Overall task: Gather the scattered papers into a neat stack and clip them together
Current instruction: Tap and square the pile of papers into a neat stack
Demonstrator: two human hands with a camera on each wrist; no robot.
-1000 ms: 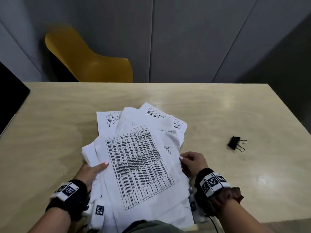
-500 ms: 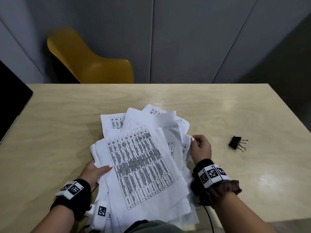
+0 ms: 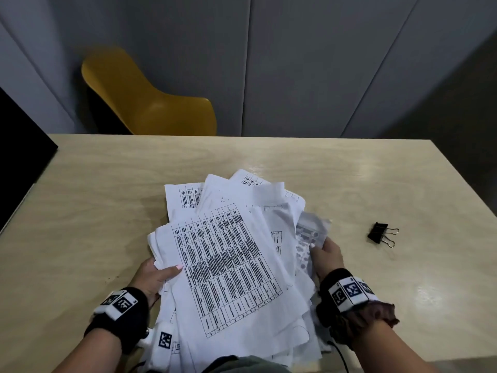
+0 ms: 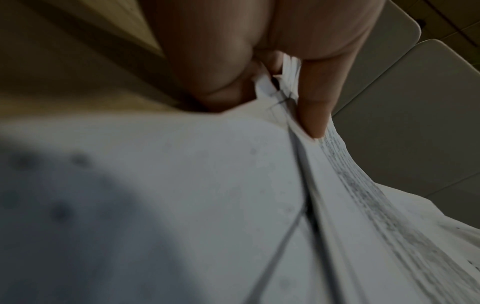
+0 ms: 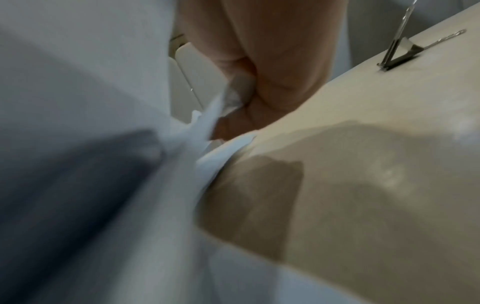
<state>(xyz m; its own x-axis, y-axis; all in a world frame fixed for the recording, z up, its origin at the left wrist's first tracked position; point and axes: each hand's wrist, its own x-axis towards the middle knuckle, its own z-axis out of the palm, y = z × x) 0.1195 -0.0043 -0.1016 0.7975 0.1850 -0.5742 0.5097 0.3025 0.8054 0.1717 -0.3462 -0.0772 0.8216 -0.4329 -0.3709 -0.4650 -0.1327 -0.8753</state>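
A loose, fanned pile of white printed papers (image 3: 228,262) lies at the near middle of the pale wooden table (image 3: 107,205), its top sheet covered by a dense table of text. My left hand (image 3: 156,275) grips the pile's left edge, thumb on top; the left wrist view shows the papers (image 4: 233,185) pinched between thumb and fingers (image 4: 317,107). My right hand (image 3: 326,254) holds the pile's right edge, lifting some sheets; in the right wrist view its fingers (image 5: 272,86) curl round the papers (image 5: 221,131). A black binder clip (image 3: 380,234) sits on the table right of my right hand, also visible as the clip (image 5: 400,55).
A yellow chair (image 3: 150,103) stands behind the table's far edge against grey wall panels. A dark object (image 3: 18,146) borders the table's left side. Bare tabletop surrounds the pile on the left, far and right sides.
My right hand has moved up and outward along the pile's right edge and lifted some sheets there. The left hand has kept its grip and the pile has shifted slightly.
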